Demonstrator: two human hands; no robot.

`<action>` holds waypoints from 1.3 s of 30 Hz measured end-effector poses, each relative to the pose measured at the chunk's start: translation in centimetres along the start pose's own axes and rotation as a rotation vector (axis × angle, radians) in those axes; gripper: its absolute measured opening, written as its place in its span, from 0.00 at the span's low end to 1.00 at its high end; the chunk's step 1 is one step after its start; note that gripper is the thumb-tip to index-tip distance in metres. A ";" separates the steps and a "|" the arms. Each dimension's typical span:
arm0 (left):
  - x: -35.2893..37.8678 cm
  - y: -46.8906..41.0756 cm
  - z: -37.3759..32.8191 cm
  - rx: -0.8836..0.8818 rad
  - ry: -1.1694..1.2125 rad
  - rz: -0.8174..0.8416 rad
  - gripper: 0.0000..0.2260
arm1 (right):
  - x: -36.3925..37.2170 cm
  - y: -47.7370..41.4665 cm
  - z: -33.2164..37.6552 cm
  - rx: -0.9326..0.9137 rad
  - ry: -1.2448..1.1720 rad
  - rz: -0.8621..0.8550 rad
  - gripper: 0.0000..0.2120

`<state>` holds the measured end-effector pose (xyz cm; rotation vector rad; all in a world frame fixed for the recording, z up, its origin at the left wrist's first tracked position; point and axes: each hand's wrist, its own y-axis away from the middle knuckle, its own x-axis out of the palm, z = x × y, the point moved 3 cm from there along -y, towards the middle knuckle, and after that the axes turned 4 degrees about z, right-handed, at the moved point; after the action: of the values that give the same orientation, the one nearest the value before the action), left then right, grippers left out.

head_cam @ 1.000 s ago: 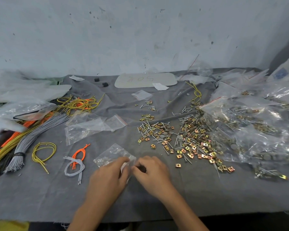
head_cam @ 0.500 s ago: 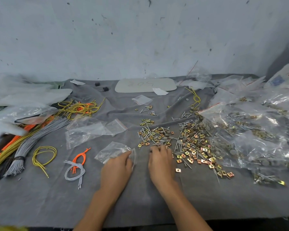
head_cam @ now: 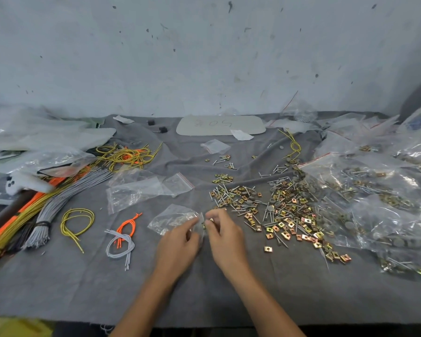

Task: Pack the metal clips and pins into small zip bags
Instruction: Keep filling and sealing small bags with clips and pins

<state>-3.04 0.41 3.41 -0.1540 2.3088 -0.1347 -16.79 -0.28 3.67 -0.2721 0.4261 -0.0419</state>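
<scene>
Clear plastic, the small zip bag point(head_cam: 173, 218) rests on the grey cloth point(head_cam: 83, 288), just to the left of the heap of clips and pins point(head_cam: 284, 215). The left hand point(head_cam: 178, 246) pinches the mouth of the bag between thumb and curled fingers. The right hand point(head_cam: 225, 237) pinches a small brass piece point(head_cam: 207, 223), probably a clip, right at that mouth. To do this step well, I think the left fingers should hold only one lip, so that the opening gapes and does not close flat. The right hand should carry the piece well past the zip line before it lets go, because a sharp pin may catch or pierce the thin film.
</scene>
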 end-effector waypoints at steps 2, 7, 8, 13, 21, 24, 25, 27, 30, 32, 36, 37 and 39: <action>-0.1 0.1 0.0 -0.006 0.051 -0.006 0.22 | 0.6 0.4 -0.1 -0.017 -0.002 0.005 0.06; 0.1 0.1 0.4 0.012 0.116 -0.004 0.25 | 0.7 1.1 0.1 -0.092 0.056 -0.011 0.07; 0.2 0.1 0.4 0.021 0.120 -0.002 0.25 | 0.8 1.3 0.3 -0.113 0.076 0.002 0.07; 0.0 0.0 0.5 0.023 0.257 -0.022 0.18 | 0.9 1.4 0.2 -0.130 0.120 0.061 0.07; 0.2 -0.1 0.6 0.048 0.253 0.015 0.24 | 0.2 1.7 0.9 -0.268 -0.022 -0.030 0.06; 0.4 -0.2 0.9 0.017 0.335 0.019 0.23 | 0.4 1.5 0.6 -0.232 0.105 0.023 0.07; 0.4 -0.2 0.9 0.008 0.361 0.010 0.23 | 0.6 1.5 0.4 -0.208 0.171 0.045 0.07; 0.3 -0.1 0.8 -0.012 0.385 -0.018 0.21 | 0.9 1.5 0.2 -0.162 0.279 0.107 0.08; 0.0 0.1 0.8 -0.055 0.353 -0.091 0.20 | 1.4 1.6 0.2 -0.181 0.445 0.218 0.09; -0.2 0.2 0.8 -0.071 0.269 -0.143 0.17 | 1.8 1.5 0.4 -0.222 0.442 0.262 0.10; -0.4 0.1 0.7 -0.040 0.205 -0.156 0.15 | 0.2 -0.5 -0.6 -0.136 0.160 0.030 0.12; -0.3 0.1 0.6 -0.024 0.214 -0.145 0.16 | -0.4 -1.4 -1.1 -0.109 0.218 -0.018 0.12; -0.3 0.1 0.6 -0.007 0.233 -0.122 0.16 | -1.1 -3.4 -2.0 -0.074 0.388 0.016 0.14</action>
<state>-2.46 0.50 3.22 -0.2960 2.5325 -0.2168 -18.58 -3.91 3.24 -0.3350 0.8161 -0.0635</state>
